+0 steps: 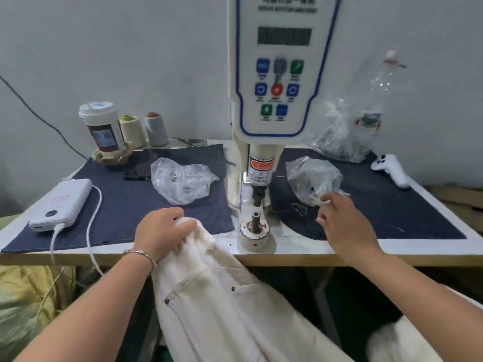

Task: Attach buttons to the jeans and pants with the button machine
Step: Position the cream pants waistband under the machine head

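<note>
The cream button machine (283, 74) stands at the table's middle, its lower die post (256, 220) bare. My left hand (162, 231) grips the bunched waistband of white jeans (222, 296), which hang off the table's front edge just left of the die. My right hand (339, 218) reaches to the right of the machine, fingers at the mouth of a clear plastic bag (311, 176) lying on the dark cloth. Whether the fingers pinch a button I cannot tell. A second clear bag (180, 178) lies left of the machine.
A white power bank (61, 205) with its cable lies at the left edge. A cup (103, 126) and two thread cones (143, 129) stand at the back left. A crumpled bag and bottle (366, 121) and a white controller (390, 165) sit at the back right.
</note>
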`<action>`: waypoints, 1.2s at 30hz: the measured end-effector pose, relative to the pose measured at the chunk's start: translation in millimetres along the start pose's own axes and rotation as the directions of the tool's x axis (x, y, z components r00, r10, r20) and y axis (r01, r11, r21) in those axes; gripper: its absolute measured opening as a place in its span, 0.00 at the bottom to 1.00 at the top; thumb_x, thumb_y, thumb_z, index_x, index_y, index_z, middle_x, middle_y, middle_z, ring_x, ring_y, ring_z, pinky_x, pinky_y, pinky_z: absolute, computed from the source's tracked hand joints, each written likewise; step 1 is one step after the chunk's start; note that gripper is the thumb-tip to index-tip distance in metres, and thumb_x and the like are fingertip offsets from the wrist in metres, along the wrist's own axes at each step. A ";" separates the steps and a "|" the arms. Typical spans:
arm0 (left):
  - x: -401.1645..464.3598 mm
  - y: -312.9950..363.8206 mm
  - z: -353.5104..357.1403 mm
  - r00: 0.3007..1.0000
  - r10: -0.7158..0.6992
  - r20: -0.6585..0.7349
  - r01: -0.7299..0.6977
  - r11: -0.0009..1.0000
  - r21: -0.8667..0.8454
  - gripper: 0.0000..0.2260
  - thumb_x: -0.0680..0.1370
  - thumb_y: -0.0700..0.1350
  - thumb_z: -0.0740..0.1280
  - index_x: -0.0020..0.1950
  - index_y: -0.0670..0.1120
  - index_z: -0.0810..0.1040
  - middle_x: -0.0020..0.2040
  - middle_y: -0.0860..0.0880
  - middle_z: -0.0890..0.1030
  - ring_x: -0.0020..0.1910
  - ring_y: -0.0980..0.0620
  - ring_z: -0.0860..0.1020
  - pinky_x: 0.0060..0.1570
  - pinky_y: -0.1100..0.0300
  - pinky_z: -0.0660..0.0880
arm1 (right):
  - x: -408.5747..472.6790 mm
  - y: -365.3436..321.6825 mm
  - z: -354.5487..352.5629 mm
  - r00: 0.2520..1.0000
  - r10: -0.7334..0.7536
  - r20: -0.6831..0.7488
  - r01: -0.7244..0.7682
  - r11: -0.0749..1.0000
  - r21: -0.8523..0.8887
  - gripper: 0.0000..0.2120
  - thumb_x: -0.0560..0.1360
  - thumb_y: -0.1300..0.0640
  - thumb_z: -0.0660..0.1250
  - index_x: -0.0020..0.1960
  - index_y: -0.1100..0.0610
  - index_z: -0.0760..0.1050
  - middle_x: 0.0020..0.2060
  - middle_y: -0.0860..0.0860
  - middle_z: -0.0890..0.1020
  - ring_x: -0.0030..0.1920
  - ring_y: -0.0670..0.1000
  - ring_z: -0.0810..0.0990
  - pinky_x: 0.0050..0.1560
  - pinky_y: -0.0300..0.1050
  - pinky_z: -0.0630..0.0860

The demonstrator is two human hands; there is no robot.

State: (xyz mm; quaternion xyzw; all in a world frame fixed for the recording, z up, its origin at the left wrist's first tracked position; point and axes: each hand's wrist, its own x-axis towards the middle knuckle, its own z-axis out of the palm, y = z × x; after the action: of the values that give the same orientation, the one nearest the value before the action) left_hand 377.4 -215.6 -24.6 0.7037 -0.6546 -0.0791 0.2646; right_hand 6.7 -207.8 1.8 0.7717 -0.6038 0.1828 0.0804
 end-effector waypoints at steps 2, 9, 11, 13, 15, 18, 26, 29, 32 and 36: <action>-0.6 0.6 0.6 1.000 -0.007 -0.011 0.007 1.000 -0.008 0.15 0.64 0.58 0.59 0.29 0.47 0.67 0.27 0.49 0.71 0.29 0.50 0.69 0.29 0.57 0.61 | 7.9 12.8 11.4 1.000 -0.012 0.015 0.012 0.999 -0.050 0.08 0.80 0.57 0.62 0.52 0.61 0.77 0.66 0.52 0.70 0.59 0.55 0.74 0.48 0.46 0.75; -1.6 1.5 1.6 1.000 -0.005 -0.022 0.005 1.000 -0.012 0.15 0.65 0.57 0.61 0.28 0.47 0.64 0.25 0.50 0.69 0.28 0.49 0.68 0.30 0.56 0.61 | 12.4 10.5 14.5 0.982 -0.187 0.038 0.191 0.969 -0.159 0.05 0.72 0.61 0.73 0.45 0.63 0.80 0.53 0.58 0.78 0.51 0.58 0.78 0.39 0.49 0.76; -1.8 2.6 1.4 1.000 -0.007 -0.023 0.007 1.000 -0.013 0.15 0.65 0.57 0.61 0.28 0.47 0.64 0.25 0.50 0.68 0.28 0.50 0.67 0.30 0.56 0.61 | 8.9 15.1 13.8 0.975 -0.215 0.051 0.221 0.962 -0.163 0.05 0.72 0.61 0.73 0.42 0.62 0.80 0.51 0.57 0.78 0.50 0.58 0.77 0.36 0.47 0.73; -1.8 3.9 1.0 1.000 -0.007 -0.020 0.007 1.000 -0.012 0.14 0.65 0.56 0.61 0.28 0.47 0.64 0.25 0.50 0.68 0.28 0.49 0.67 0.30 0.56 0.61 | 5.7 21.5 16.4 0.978 -0.191 0.078 0.198 0.975 -0.096 0.06 0.77 0.58 0.68 0.45 0.61 0.79 0.54 0.53 0.75 0.55 0.55 0.74 0.40 0.46 0.72; -2.1 4.8 0.7 1.000 -0.005 -0.016 0.005 1.000 -0.006 0.14 0.65 0.56 0.61 0.28 0.47 0.64 0.25 0.50 0.68 0.28 0.49 0.67 0.30 0.56 0.62 | 4.4 27.1 17.6 0.993 -0.089 0.077 0.082 0.993 0.081 0.06 0.78 0.56 0.66 0.46 0.58 0.79 0.52 0.48 0.73 0.56 0.50 0.70 0.46 0.44 0.72; -2.2 5.7 0.9 1.000 -0.014 -0.014 0.013 1.000 -0.020 0.14 0.64 0.55 0.61 0.28 0.47 0.63 0.24 0.50 0.67 0.28 0.49 0.66 0.30 0.56 0.62 | 7.0 27.9 17.2 0.990 0.082 0.115 -0.114 0.946 0.305 0.05 0.75 0.55 0.70 0.49 0.55 0.80 0.49 0.46 0.74 0.54 0.48 0.71 0.52 0.41 0.69; -1.8 5.7 1.7 1.000 -0.013 -0.015 0.013 1.000 -0.028 0.14 0.64 0.55 0.61 0.28 0.47 0.62 0.25 0.51 0.65 0.28 0.50 0.65 0.30 0.56 0.61 | 15.1 19.8 25.8 0.968 0.201 0.149 -0.245 0.880 0.407 0.05 0.73 0.53 0.74 0.48 0.52 0.82 0.47 0.46 0.74 0.55 0.48 0.71 0.56 0.45 0.71; -1.7 4.8 1.7 1.000 -0.011 -0.013 0.010 0.999 -0.032 0.14 0.64 0.56 0.61 0.28 0.47 0.62 0.25 0.51 0.66 0.28 0.50 0.66 0.30 0.56 0.61 | 15.1 17.9 27.1 0.973 0.181 0.140 -0.222 0.894 0.390 0.01 0.74 0.54 0.73 0.44 0.50 0.82 0.45 0.45 0.74 0.55 0.48 0.71 0.54 0.44 0.71; -1.3 4.6 1.3 1.000 -0.013 -0.009 0.013 1.000 -0.028 0.14 0.64 0.56 0.60 0.28 0.48 0.62 0.25 0.52 0.65 0.28 0.50 0.65 0.30 0.57 0.61 | 14.7 15.7 25.7 0.973 0.197 0.122 -0.229 0.895 0.384 0.01 0.74 0.56 0.72 0.44 0.52 0.82 0.45 0.46 0.75 0.54 0.50 0.73 0.53 0.44 0.71; -0.9 4.9 1.3 1.000 -0.007 -0.008 0.007 1.000 -0.026 0.14 0.63 0.56 0.60 0.27 0.48 0.62 0.24 0.52 0.65 0.27 0.51 0.65 0.29 0.57 0.60 | 21.0 -12.2 11.9 0.976 0.200 0.082 -0.208 0.764 0.611 0.04 0.73 0.59 0.73 0.41 0.52 0.83 0.44 0.48 0.78 0.47 0.48 0.76 0.48 0.38 0.70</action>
State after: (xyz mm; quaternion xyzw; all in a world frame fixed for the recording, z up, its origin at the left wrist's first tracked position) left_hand 372.4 -215.1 -23.6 0.7028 -0.6500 -0.0857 0.2759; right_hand 24.9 -227.7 0.0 0.6863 -0.5919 0.3727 -0.1993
